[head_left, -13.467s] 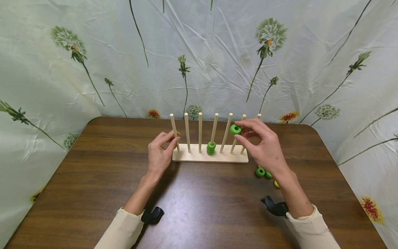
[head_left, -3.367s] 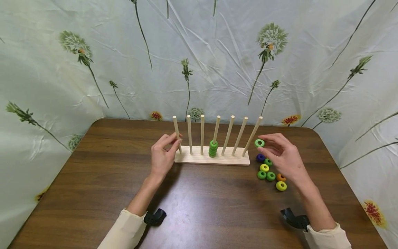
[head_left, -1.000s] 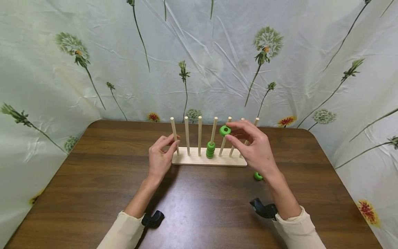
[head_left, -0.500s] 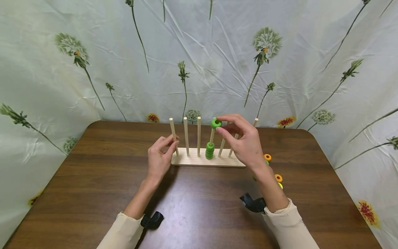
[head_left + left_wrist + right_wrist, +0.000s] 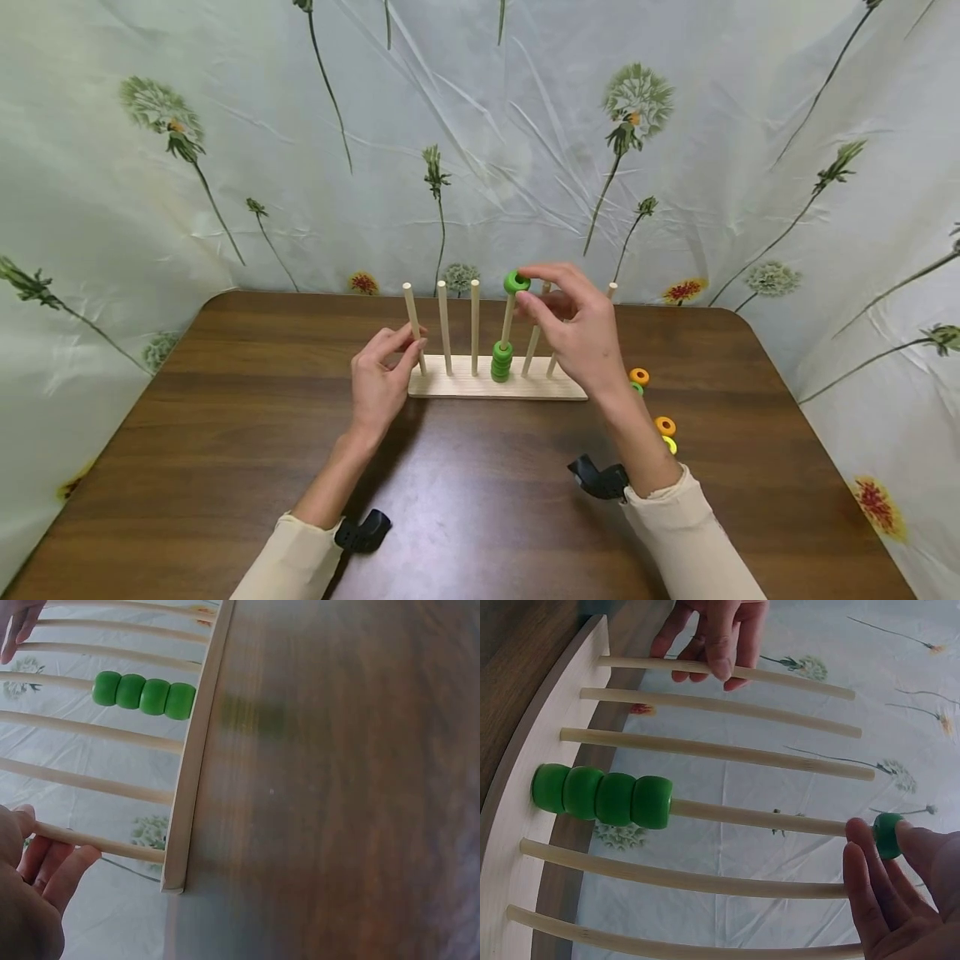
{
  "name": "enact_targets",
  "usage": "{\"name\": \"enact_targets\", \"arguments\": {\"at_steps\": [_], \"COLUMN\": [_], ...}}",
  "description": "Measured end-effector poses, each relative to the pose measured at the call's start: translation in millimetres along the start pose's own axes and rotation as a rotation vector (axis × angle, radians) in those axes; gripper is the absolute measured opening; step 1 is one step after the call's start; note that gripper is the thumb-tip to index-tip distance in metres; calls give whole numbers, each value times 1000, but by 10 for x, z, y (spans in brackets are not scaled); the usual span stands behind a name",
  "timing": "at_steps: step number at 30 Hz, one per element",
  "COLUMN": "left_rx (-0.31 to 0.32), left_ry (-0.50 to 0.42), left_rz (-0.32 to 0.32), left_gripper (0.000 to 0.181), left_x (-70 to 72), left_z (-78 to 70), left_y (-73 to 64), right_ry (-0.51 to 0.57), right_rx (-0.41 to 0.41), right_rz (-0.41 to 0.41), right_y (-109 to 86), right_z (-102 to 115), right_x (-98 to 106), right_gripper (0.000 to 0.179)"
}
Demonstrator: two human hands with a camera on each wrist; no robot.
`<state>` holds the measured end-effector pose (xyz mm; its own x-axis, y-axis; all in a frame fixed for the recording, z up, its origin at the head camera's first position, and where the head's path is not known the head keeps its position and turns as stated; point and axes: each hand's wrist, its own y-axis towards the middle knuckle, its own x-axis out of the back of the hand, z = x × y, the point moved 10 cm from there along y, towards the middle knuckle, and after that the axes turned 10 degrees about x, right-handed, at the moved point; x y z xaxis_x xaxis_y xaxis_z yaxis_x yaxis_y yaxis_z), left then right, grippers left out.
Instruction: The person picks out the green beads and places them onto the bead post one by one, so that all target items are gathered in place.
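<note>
A pale wooden stand (image 5: 457, 387) carries a row of upright pegs. Around its middle peg (image 5: 507, 323) sits a stack of several green beads (image 5: 501, 362), resting on the base. My right hand (image 5: 581, 329) pinches another green bead (image 5: 887, 836) between thumb and fingers at the top end of that same peg. Whether the peg tip is inside the hole I cannot tell. With thumb and fingers, my left hand (image 5: 381, 379) pinches the leftmost peg (image 5: 112, 845) low down. The right hand hides parts of the pegs on the right.
To the right of the stand, loose beads lie on the brown table (image 5: 480, 500): an orange bead (image 5: 639, 377), a green one (image 5: 637, 389), another orange bead (image 5: 665, 426) and a yellow one (image 5: 670, 445). My right forearm covers part of that area. A flowered curtain (image 5: 300, 167) hangs behind.
Over the last second my right hand has carried the green bead left and up to the middle peg's top. The stack grew since the oldest frame. My left hand keeps its hold.
</note>
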<state>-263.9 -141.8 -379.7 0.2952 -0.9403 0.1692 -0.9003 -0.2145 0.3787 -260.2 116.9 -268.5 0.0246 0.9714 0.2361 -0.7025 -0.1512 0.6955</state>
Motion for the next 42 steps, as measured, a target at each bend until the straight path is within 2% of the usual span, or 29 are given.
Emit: {"name": "enact_targets", "arguments": {"at_steps": [3, 10, 16, 27, 36, 42], "left_rx": [-1, 12, 2, 22, 18, 23], "left_ry": [10, -5, -2, -25, -20, -23], "left_rz": [-3, 15, 7, 22, 19, 23], "left_gripper": [16, 17, 18, 19, 19, 19], "left_x": [27, 4, 1, -9, -5, -9], "left_z": [-15, 2, -10, 3, 3, 11], "left_y": [8, 11, 13, 11, 11, 13], "right_ry": [7, -84, -37, -59, -34, -77], "right_rx": [-4, -48, -34, 8, 19, 25], "right_rz": [12, 40, 23, -50, -18, -32], "right_y": [11, -44, -79, -205, -337, -420], "right_z": [-20, -58, -35, 22, -39, -55], "right_x": [-42, -26, 37, 293, 436, 604], "right_gripper": [30, 33, 30, 31, 31, 24]}}
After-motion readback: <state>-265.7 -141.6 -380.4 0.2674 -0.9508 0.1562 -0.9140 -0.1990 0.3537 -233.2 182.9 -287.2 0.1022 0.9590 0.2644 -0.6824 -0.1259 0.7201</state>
